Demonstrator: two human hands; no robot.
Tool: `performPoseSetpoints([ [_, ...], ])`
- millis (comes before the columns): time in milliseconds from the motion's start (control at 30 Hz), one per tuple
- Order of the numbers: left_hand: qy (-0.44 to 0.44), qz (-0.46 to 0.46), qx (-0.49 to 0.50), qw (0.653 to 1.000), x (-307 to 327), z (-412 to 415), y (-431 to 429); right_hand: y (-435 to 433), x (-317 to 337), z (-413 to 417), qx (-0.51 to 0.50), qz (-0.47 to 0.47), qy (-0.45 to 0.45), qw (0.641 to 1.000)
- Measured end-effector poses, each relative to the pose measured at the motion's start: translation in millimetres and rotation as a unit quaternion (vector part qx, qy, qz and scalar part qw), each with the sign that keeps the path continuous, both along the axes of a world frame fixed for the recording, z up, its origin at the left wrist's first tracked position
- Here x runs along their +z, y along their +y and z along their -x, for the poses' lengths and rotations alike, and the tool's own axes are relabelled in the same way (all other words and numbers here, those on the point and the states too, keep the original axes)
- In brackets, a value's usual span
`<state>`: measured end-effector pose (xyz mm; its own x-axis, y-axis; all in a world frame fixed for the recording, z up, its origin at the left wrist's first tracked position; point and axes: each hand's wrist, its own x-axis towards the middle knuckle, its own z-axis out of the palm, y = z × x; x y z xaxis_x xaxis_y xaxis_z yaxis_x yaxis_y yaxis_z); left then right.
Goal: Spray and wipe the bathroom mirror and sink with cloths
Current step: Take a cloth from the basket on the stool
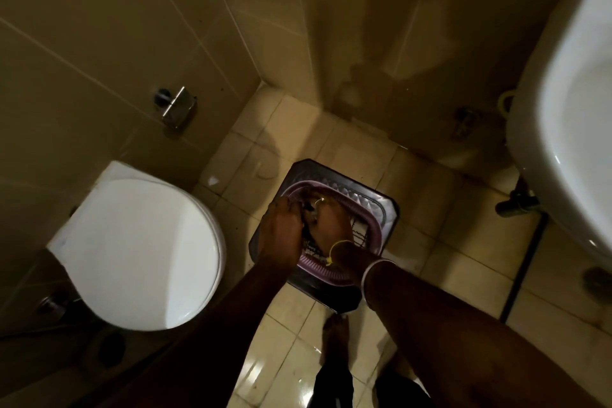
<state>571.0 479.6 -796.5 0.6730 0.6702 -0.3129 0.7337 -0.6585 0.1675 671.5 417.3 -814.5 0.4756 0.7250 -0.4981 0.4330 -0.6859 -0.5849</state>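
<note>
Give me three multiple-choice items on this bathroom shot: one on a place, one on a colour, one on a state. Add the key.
1. The basket stands: A in the sink; B on a dark square base on the floor; C on a wall shelf.
2. The basket's rim is: A green; B red; C lilac.
3. The toilet lid is: A down; B raised; C taken off.

Key: 1 B, the base's dark edges show around the basket, with floor tiles about it. 2 C, the rim reads pale purple. 3 A, the white lid lies flat over the bowl.
</note>
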Motion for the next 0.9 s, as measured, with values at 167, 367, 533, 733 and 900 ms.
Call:
performPoseSetpoints([
  [167,-0.115,0.079,0.117,0.983,-1.2,9.8,-10.9,-16.6,15.6,7.8,0.017,-0.093,-0.021,0.995],
  [367,-0.232,0.175,0.224,0.930,22.0,12.3,-10.0,-25.7,24.4,6.7,0.004,-0.134,0.016,0.991],
  [533,-0.268,0.245,0.220,0.905,56.1,17.2,-5.3,-37.4,51.5,-2.1,-0.108,-0.192,0.083,0.972],
  [733,-0.349,0.344,0.288,0.823,127.8,6.1,-6.4,-45.8,104.6,-15.6,-0.325,-0.188,0.381,0.845],
  [900,-0.403,0.459,0.311,0.728,202.5,-12.3,-16.8,-66.5,183.3,-29.5,-0.294,-0.214,0.541,0.758],
])
